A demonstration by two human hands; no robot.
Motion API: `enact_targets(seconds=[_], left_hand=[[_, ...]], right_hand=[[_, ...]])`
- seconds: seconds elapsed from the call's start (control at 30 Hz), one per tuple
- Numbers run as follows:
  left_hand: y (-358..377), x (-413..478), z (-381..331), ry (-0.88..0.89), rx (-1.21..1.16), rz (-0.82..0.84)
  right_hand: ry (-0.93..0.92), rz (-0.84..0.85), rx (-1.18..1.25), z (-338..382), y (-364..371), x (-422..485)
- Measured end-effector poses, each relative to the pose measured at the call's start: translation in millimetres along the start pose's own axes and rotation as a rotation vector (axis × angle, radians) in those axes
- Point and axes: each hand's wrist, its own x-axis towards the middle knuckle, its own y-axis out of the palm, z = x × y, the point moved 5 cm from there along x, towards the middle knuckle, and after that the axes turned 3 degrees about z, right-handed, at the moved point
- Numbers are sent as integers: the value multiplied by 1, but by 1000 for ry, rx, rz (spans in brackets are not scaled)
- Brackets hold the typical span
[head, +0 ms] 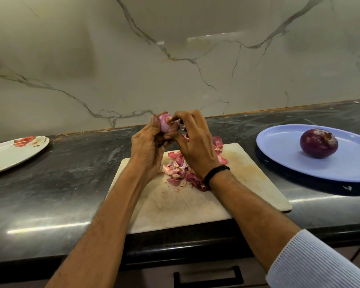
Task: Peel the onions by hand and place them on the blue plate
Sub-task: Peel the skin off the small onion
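- Bottom edge of frame: drawer handle (208, 276). Lower right: striped sleeve (320, 265). Neither matters to the step.
- Centre, on the dark counter (71, 173): board (252, 183), with a heap of peels (176, 171) under the wrists. Work above it, to drop scraps onto the heap and not the counter.
- Left hand (148, 148), just left of centre: curled round the onion, clamped on its lower part. Hold firm without squeezing. Turn the bulb a little after each strip to bring unpeeled skin round.
- Right hand (195, 142), black band (215, 173) at the wrist: thumb and forefinger tips (176, 118) closed together at the bulb's top end, seemingly pinching a brownish tag of skin. Cannot tell how firmly. Pull along the bulb rather than outward, probably tearing less.
- Onion (166, 124), held in the air between both hands, beyond the board's far edge: pale pink, mostly bare, apparently nearly done. Check the hidden side before setting down.
- Right of frame: blue plate (279, 154), well apart from the hands, holding one dark onion (318, 143) near its middle. Set the next beside it, away from the rim, against rolling.
- Left edge: flowered plate (15, 151), partly out of frame.
- Upper frame: veined marble wall (112, 69).
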Motion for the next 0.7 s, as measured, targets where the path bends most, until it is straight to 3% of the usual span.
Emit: enact_targets(seconds=[0.47, 0.7], left_hand=[[3, -2, 0, -12, 11, 7], [-4, 1, 1, -23, -28, -82]], right_hand=[[-102, -6, -63, 6, 2, -3], [26, -65, 60, -2, -2, 1]])
